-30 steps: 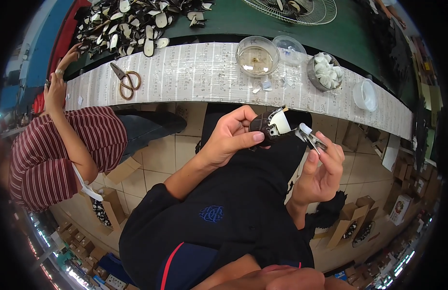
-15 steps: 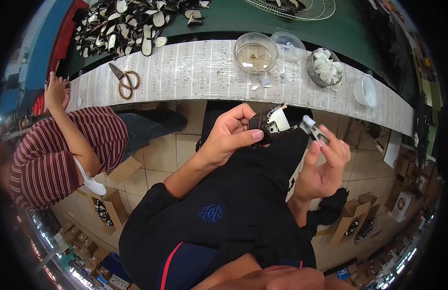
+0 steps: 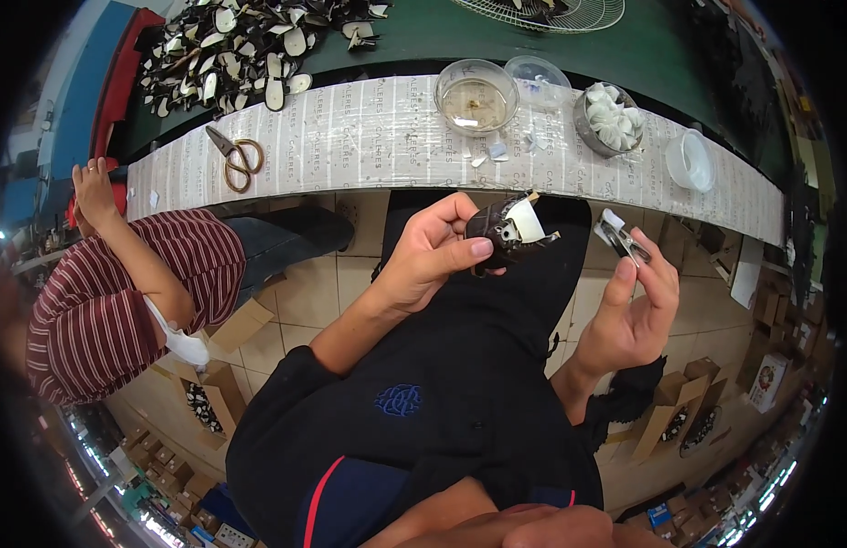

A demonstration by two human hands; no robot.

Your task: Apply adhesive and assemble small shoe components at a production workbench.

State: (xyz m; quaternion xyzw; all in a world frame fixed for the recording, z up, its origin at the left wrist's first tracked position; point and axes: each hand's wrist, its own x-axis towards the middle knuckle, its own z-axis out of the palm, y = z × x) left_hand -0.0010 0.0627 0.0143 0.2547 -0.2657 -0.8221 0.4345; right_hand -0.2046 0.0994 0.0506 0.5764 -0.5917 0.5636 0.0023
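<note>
My left hand [image 3: 433,251] is closed round a small dark brown shoe piece [image 3: 486,239], with its thumb pressed on the side. The piece has a quilted-looking surface and a white, tongue-shaped lining [image 3: 526,220] facing up. To the right, apart from it, my right hand [image 3: 632,310] pinches a small shiny metal clip [image 3: 635,248] between thumb and fingers. The clip's far end grips a white scrap [image 3: 612,223], perhaps cloth or cotton. Both hands are raised over my lap, just in front of the table edge.
On the paper-covered table [image 3: 369,137] lie scissors [image 3: 235,160], a clear bowl of liquid [image 3: 478,98], a bowl of white wads [image 3: 610,121] and a translucent cup [image 3: 690,161]. A heap of black-and-white shoe pieces [image 3: 213,55] lies behind. A person in a striped shirt [image 3: 140,292] sits at left.
My right hand has drawn back to the right with the clip, away from the shoe piece. My left hand has barely moved. The neighbour's hand at left has shifted slightly.
</note>
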